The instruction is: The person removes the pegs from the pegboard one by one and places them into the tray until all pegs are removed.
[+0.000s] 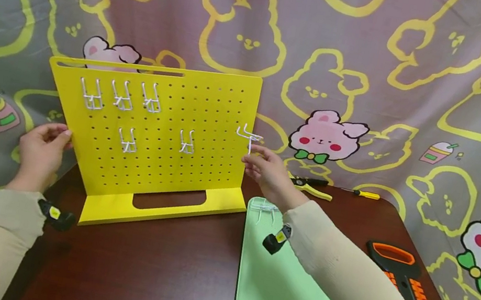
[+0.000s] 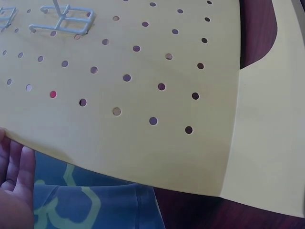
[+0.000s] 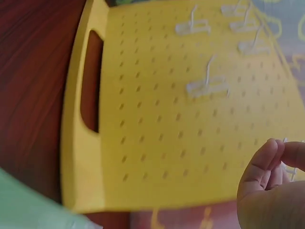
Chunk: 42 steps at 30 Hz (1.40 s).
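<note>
A yellow pegboard [image 1: 157, 162] stands upright on its slotted base. Three white wire hooks [image 1: 123, 96] hang in its upper row, with one hook [image 1: 129, 141] lower left and another hook [image 1: 186, 142] lower middle. My left hand [image 1: 40, 153] holds the board's left edge, thumb in front and other fingers partly hidden behind it in the left wrist view. Beside the right edge, my right hand [image 1: 272, 174] pinches another white wire hook [image 1: 251, 137] between thumb and fingers, prongs above the fingertips. In the right wrist view those fingers [image 3: 259, 169] hide most of it.
On the brown table [image 1: 153, 273], a green tray [image 1: 287, 298] lies under my right forearm, with white wire hooks [image 1: 263, 209] at its far end. Yellow-handled pliers [image 1: 315, 192] and a yellow screwdriver [image 1: 367, 194] lie behind. A black-and-orange holder [image 1: 395, 254] lies at right. A patterned curtain [image 1: 241, 28] surrounds the table.
</note>
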Each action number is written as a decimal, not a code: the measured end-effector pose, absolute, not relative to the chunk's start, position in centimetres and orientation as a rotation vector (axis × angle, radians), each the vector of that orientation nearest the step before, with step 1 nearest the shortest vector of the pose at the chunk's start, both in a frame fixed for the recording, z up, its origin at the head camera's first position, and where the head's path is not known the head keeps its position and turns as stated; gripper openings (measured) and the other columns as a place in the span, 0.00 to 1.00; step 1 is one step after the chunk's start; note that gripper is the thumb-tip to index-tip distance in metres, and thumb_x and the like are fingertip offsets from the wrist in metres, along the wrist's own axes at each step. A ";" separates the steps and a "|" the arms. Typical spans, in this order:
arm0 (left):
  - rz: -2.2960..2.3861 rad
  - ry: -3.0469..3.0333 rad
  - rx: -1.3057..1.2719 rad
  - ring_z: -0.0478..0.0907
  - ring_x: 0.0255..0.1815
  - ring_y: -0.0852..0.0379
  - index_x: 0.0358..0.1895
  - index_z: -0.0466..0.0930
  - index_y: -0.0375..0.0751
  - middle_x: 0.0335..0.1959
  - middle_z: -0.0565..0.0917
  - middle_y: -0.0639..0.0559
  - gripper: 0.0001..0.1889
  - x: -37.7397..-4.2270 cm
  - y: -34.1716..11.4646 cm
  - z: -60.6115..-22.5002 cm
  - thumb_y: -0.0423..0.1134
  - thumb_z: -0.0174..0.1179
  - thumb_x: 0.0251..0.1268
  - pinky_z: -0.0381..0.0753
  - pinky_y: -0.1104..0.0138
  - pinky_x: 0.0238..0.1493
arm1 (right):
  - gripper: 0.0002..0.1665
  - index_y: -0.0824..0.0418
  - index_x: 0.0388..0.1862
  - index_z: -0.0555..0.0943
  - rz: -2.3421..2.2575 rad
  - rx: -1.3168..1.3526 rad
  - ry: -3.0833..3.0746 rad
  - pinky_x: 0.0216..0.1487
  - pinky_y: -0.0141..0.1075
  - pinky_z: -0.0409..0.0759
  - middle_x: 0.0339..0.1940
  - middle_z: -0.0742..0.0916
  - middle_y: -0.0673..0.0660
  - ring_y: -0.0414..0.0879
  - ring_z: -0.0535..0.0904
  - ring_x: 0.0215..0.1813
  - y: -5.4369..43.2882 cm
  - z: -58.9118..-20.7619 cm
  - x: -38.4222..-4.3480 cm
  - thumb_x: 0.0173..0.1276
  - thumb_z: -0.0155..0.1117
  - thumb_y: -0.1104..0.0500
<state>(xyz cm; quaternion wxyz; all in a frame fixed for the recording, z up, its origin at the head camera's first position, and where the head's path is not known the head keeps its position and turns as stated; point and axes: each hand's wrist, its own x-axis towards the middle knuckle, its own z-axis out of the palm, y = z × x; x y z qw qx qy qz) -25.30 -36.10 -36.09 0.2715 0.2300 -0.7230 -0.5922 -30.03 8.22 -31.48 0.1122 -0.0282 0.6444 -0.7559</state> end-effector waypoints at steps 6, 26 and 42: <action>-1.589 -1.975 0.615 0.76 0.34 0.66 0.39 0.78 0.58 0.36 0.76 0.62 0.07 -25.4 -36.1 -35.6 0.38 0.59 0.78 0.76 0.84 0.34 | 0.23 0.65 0.71 0.69 -2.169 0.004 1.959 0.44 0.27 0.82 0.43 0.83 0.55 0.42 0.78 0.40 13.0 -33.5 -30.0 0.81 0.56 0.65; -1.626 -1.934 0.602 0.76 0.34 0.65 0.38 0.78 0.56 0.35 0.77 0.61 0.08 -25.2 -36.2 -35.9 0.36 0.60 0.77 0.77 0.84 0.34 | 0.28 0.74 0.74 0.62 -1.841 0.162 2.188 0.41 0.30 0.82 0.47 0.85 0.59 0.40 0.80 0.39 23.0 -43.4 -29.2 0.81 0.54 0.66; -1.638 -1.905 0.609 0.76 0.34 0.66 0.38 0.79 0.56 0.35 0.77 0.60 0.09 -25.2 -36.0 -35.9 0.35 0.59 0.77 0.78 0.84 0.34 | 0.22 0.79 0.66 0.68 -1.742 0.186 2.252 0.36 0.29 0.80 0.36 0.83 0.54 0.40 0.79 0.34 21.7 -44.5 -29.1 0.78 0.56 0.69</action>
